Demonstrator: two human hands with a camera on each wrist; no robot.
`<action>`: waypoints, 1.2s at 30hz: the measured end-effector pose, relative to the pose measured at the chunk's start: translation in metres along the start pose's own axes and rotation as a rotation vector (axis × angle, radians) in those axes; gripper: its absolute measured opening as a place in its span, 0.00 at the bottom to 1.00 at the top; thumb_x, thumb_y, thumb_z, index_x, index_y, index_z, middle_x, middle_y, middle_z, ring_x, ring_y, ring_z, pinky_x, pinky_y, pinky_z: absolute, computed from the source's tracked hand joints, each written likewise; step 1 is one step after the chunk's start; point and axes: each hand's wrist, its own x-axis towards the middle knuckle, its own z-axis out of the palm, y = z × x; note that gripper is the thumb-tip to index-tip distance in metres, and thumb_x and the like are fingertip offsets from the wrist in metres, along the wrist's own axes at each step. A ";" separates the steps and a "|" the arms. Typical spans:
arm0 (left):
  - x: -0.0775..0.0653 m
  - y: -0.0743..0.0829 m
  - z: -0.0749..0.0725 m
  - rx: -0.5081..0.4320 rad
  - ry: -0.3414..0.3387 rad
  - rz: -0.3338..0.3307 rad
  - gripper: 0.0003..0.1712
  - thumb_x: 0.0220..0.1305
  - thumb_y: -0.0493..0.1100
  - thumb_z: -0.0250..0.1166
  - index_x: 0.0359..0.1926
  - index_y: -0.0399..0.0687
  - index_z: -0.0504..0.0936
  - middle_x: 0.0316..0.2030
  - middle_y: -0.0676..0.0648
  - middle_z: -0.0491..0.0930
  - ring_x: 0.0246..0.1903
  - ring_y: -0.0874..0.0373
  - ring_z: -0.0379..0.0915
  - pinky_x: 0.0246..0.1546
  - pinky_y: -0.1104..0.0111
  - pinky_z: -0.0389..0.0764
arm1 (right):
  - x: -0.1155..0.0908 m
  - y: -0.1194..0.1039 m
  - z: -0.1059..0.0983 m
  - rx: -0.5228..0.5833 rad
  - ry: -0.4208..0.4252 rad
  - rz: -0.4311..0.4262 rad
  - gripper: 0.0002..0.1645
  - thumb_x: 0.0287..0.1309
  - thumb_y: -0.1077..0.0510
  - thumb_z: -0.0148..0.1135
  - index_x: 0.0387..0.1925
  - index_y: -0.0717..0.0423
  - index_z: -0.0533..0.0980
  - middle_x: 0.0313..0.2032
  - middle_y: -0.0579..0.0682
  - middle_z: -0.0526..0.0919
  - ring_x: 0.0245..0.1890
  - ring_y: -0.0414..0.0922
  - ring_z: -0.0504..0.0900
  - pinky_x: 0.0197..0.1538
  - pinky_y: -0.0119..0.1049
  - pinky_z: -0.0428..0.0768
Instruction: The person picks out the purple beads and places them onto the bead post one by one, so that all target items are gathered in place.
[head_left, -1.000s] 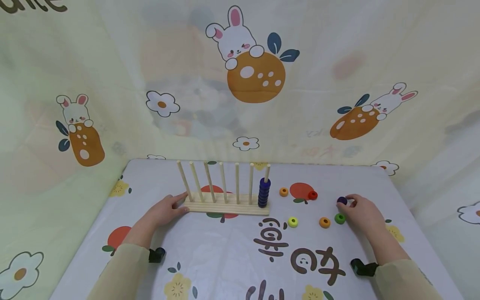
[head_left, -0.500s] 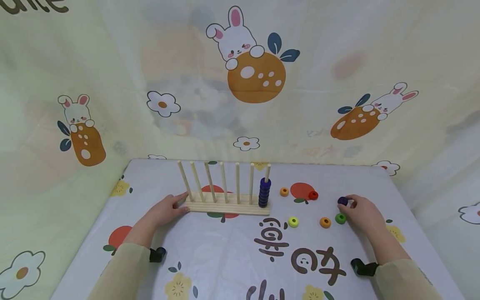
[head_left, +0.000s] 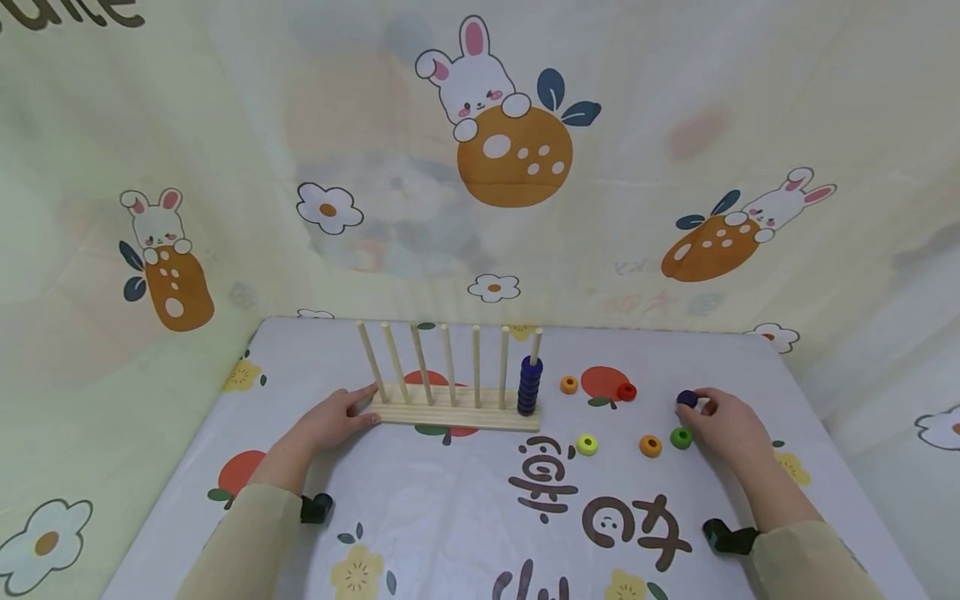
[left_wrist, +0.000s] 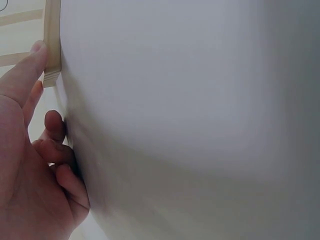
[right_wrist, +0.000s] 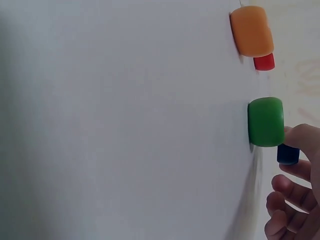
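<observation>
On the left of the head view, my left hand (head_left: 330,423) holds the left end of a wooden peg rack (head_left: 457,417), thumb at its front edge and index finger toward the back. The left wrist view shows the thumb against the rack's corner, the other fingers curled near the cloth. A stack of dark blue beads (head_left: 528,386) fills most of the rightmost peg; the other pegs are bare. Over at the right, my right hand (head_left: 726,427) pinches a dark blue bead (head_left: 687,399) between thumb and index finger. Just in front of it lies a green bead (head_left: 681,438).
Loose beads lie between rack and right hand: a yellow-green bead (head_left: 587,444), an orange bead (head_left: 650,446), a smaller orange bead (head_left: 569,385) and a red bead (head_left: 627,392). A printed cloth (head_left: 450,517) covers the table, and a patterned curtain (head_left: 390,275) hangs behind.
The dark blue bead in my right hand has shifted very slightly away from the green bead. My left hand and the rack stay as they were.
</observation>
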 end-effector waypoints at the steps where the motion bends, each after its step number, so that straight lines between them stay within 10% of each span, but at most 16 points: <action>1: 0.000 0.000 0.000 -0.001 0.000 0.000 0.44 0.63 0.62 0.66 0.76 0.64 0.59 0.39 0.44 0.68 0.39 0.50 0.66 0.41 0.56 0.68 | -0.001 -0.001 -0.001 0.002 0.004 0.004 0.41 0.64 0.37 0.60 0.63 0.65 0.68 0.38 0.59 0.75 0.38 0.55 0.71 0.37 0.44 0.70; 36: -0.003 -0.001 -0.001 -0.013 -0.004 0.024 0.43 0.63 0.64 0.64 0.76 0.63 0.60 0.39 0.44 0.68 0.39 0.49 0.66 0.42 0.54 0.68 | -0.030 -0.061 -0.018 -0.032 0.134 -0.183 0.51 0.57 0.23 0.55 0.65 0.60 0.72 0.36 0.54 0.78 0.35 0.51 0.72 0.29 0.36 0.71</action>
